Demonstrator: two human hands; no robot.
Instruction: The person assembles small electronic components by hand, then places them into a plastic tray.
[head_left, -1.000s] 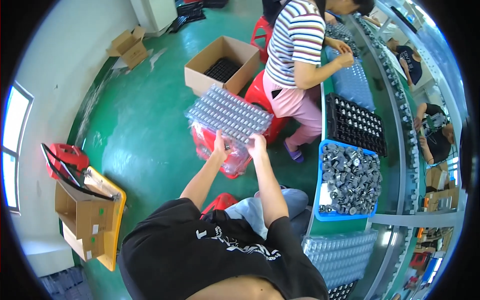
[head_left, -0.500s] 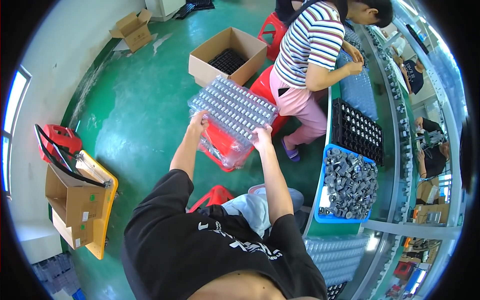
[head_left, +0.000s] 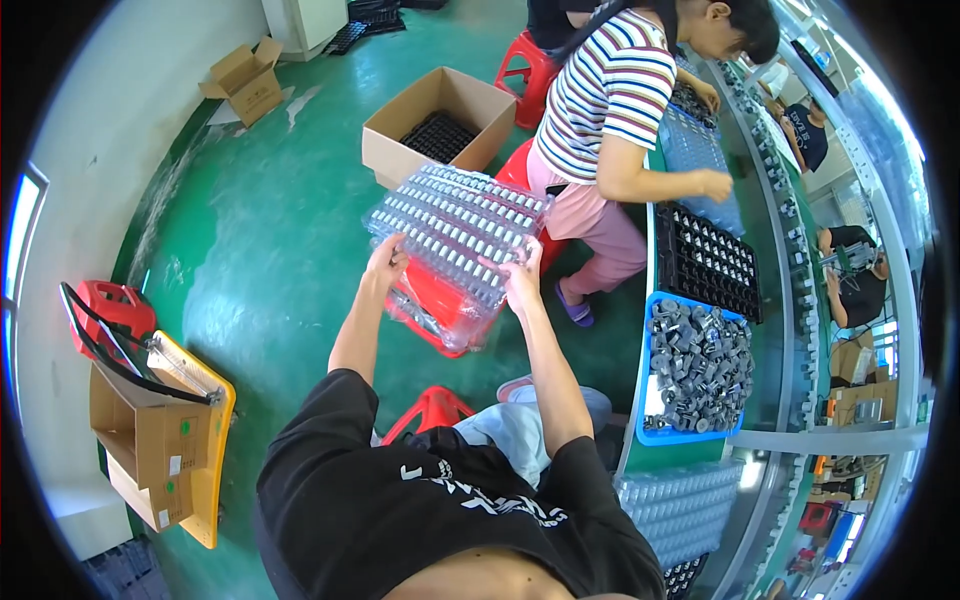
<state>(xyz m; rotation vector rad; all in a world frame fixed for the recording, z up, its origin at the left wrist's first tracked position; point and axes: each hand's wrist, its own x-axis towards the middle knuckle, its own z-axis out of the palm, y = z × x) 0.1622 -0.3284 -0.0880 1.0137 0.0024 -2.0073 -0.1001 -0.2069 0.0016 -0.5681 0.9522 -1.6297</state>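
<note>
A clear plastic blister tray (head_left: 450,222) with rows of small white and silvery parts is in front of me, above a red stool (head_left: 435,285). My left hand (head_left: 387,260) is closed on its near left edge. My right hand (head_left: 518,276) grips the near right corner, fingers over the edge. Crumpled clear plastic (head_left: 440,322) lies on the stool below the tray's near side. Whether the tray rests on the stool or is held just above it, I cannot tell.
An open cardboard box (head_left: 485,137) with black trays stands beyond. To the right, a co-worker in a striped shirt (head_left: 612,85) sits at the bench, near a black tray (head_left: 708,262) and a blue bin (head_left: 648,380) of grey parts. A yellow trolley (head_left: 218,440) with boxes is at left.
The whole view has shifted slightly. My right hand's fingers have moved on the tray's corner, while both hands stay on it. One co-worker's hand has moved nearer the black tray.
</note>
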